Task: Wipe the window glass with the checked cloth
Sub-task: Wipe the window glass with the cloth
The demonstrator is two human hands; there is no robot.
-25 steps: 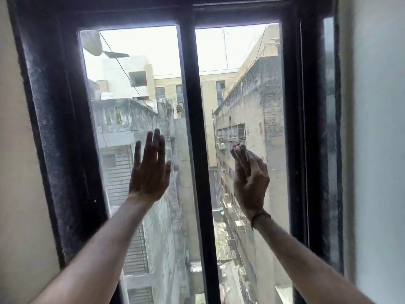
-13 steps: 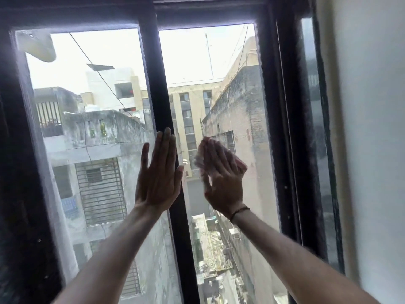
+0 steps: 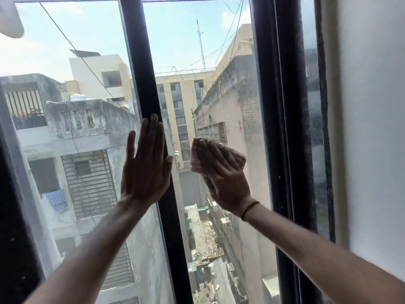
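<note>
A pinkish checked cloth (image 3: 237,158) is pressed flat against the right pane of the window glass (image 3: 197,51) under my right hand (image 3: 223,178), which covers most of it; only its top and right edges show. My left hand (image 3: 145,165) lies flat with fingers together, across the left pane (image 3: 72,51) and the black centre bar (image 3: 142,69), holding nothing.
A black window frame (image 3: 282,128) runs down the right side, with a narrow dusty glass strip (image 3: 313,106) beyond it and a white wall (image 3: 372,128) at the far right. Buildings and a lane far below show through the glass.
My right hand with the cloth has slid left across the right pane toward the centre bar. My left hand has shifted right, from the left pane onto the bar. The view has moved closer.
</note>
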